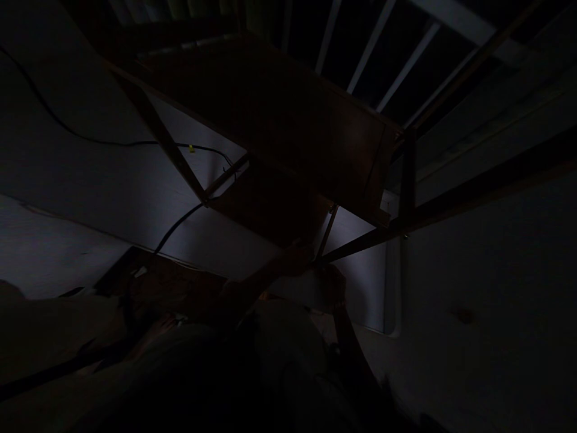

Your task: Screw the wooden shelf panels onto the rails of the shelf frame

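The scene is very dark. A wooden piece of furniture, with flat panels and slim legs, stands in front of me. My left hand is at its lower corner, fingers closed around the wood near the joint. Just to the right, my right hand is raised to the same corner, its fingers bent together below the end of a long wooden bar. Anything small between those fingers is lost in shadow.
A black cable with a yellow tag runs across the pale surface at left and behind the frame. White bars cross a dark opening at the upper right. A brown board lies at lower left.
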A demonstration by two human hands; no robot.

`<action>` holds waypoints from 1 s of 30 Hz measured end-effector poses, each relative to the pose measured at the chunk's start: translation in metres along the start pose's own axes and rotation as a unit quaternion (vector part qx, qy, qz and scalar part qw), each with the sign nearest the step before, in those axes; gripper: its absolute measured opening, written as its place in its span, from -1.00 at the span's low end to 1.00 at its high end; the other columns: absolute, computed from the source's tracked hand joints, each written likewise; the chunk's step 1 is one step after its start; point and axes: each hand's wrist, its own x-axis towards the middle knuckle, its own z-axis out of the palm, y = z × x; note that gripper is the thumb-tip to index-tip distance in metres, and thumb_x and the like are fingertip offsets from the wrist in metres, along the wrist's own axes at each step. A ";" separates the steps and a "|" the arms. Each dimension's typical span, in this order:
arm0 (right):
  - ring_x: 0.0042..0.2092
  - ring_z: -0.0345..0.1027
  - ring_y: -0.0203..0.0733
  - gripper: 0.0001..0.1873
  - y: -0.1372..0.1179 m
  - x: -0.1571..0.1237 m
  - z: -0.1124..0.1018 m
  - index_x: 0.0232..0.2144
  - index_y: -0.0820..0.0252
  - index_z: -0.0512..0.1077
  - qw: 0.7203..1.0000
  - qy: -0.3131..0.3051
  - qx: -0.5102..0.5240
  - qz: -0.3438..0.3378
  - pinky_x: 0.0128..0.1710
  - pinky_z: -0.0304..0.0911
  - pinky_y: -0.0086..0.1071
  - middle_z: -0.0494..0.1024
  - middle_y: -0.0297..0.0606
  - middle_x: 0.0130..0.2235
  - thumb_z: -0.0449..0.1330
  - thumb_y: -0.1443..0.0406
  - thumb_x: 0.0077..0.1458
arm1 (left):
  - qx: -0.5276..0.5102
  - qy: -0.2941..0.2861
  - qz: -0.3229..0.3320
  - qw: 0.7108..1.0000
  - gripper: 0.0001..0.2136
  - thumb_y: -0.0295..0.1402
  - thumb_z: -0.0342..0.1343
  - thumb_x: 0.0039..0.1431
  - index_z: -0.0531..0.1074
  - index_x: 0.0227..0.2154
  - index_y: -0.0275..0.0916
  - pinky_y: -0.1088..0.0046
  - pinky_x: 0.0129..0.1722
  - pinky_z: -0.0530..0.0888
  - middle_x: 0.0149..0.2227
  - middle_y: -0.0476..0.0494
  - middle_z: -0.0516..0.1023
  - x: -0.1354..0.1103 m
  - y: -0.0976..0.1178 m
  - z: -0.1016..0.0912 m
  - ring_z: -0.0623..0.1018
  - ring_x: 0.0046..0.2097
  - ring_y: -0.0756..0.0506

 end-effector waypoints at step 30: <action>-0.34 0.40 -0.16 -0.74 -0.032 0.005 0.004 -0.44 0.24 0.46 0.992 0.002 0.074 0.099 -0.37 0.29 -0.38 0.56 -0.21 -0.40 0.12 0.20 -0.17 | -0.012 0.010 -0.011 1.000 -0.70 -0.38 -0.16 0.12 0.34 -0.13 -0.34 -0.06 0.00 0.10 -0.04 -0.35 0.34 -0.001 -0.007 0.007 0.28 0.04 -0.25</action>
